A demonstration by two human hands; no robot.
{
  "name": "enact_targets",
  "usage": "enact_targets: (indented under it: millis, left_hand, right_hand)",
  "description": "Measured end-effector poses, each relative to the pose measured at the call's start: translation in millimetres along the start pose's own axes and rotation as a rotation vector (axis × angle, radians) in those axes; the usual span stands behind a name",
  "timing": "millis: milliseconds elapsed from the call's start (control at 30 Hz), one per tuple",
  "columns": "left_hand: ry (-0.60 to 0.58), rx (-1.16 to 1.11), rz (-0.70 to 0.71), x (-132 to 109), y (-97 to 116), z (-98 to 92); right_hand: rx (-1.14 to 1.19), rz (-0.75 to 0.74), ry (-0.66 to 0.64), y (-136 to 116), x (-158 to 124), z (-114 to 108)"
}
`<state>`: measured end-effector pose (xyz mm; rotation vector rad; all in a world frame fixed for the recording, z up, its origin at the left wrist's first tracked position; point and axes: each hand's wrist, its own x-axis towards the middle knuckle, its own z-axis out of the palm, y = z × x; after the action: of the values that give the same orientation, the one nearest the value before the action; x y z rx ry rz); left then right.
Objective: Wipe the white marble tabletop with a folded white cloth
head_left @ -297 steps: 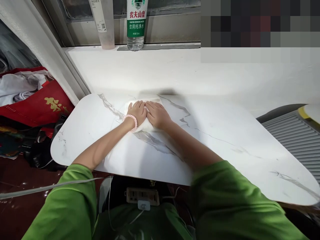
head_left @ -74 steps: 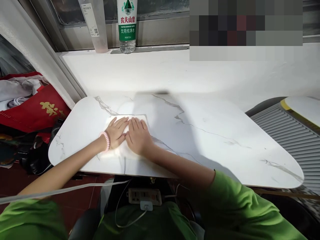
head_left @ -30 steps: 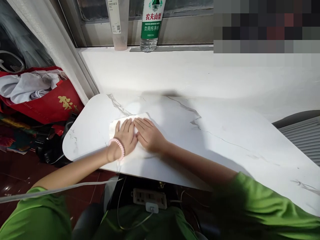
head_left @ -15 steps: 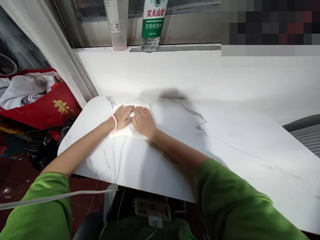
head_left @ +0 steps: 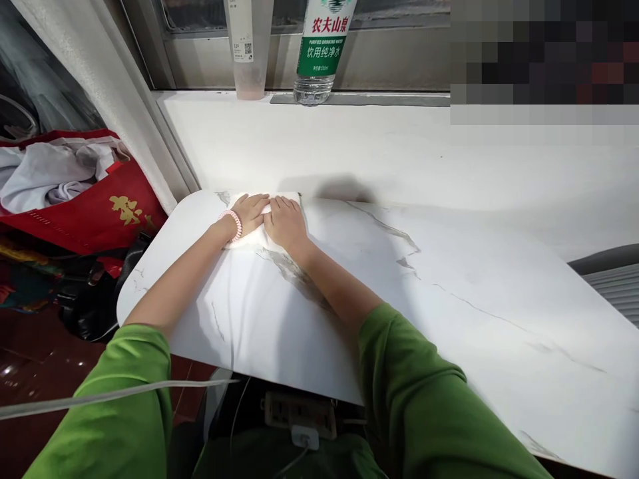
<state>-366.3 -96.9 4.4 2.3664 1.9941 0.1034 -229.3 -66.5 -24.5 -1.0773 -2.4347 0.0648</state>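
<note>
Both hands lie flat, palms down, fingers stretched out and held close together. The left hand (head_left: 249, 211) and the right hand (head_left: 285, 223) sit side by side with fingertips pointing to about 12 o'clock, index fingers almost touching. They grip nothing and press on a white cloth (head_left: 251, 240). A pink coiled hair tie (head_left: 235, 225) circles the left wrist, and green sleeves (head_left: 419, 399) cover both upper arms.

The cloth is folded into a flat pad. Its long axis runs from 9 to 3 o'clock, along the far edge of the bench (head_left: 439, 306), and its far edge lies at that edge. It sits at the bench's far-left corner, at about 11 o'clock from the person.

Nearest, at 6 o'clock under the bench's near edge, a power strip (head_left: 298, 409) lies with a white plug in it. A pale cable (head_left: 100, 396) crosses toward 9 o'clock. The bench top is white with grey marble veins and has rounded corners.

At 9 o'clock the floor (head_left: 30, 352) is dark red. A black bag (head_left: 94, 299) sits on it, and beyond that a red bag (head_left: 100, 216) with gold lettering holds pale clothing (head_left: 44, 176). At 3 o'clock a grey ribbed surface (head_left: 616, 293) shows past the bench.

Beyond the bench a white sill (head_left: 379, 146) runs across. At 12 o'clock on its far edge stand a clear cup (head_left: 248, 56) and a green-labelled water bottle (head_left: 322, 56), near each other against the window frame. A pale curtain (head_left: 114, 113) hangs at 10 o'clock.
</note>
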Motion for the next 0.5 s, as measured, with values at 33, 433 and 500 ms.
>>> enact_targets:
  millis: [33,433,500]
  left_hand:
    - [-0.004,0.003,0.009,-9.3,0.5,0.2]
    - [0.024,0.058,0.024,-204.6,-18.1,-6.0]
    - [0.025,0.059,0.007,-228.0,-23.3,-10.7]
  right_hand:
    - [0.007,0.005,-0.004,-6.2,-6.8,-1.8]
    - [0.125,-0.179,-0.211,-145.8,-98.4,-34.2]
    - [0.149,-0.216,-0.223,-164.0,-101.9,-35.9]
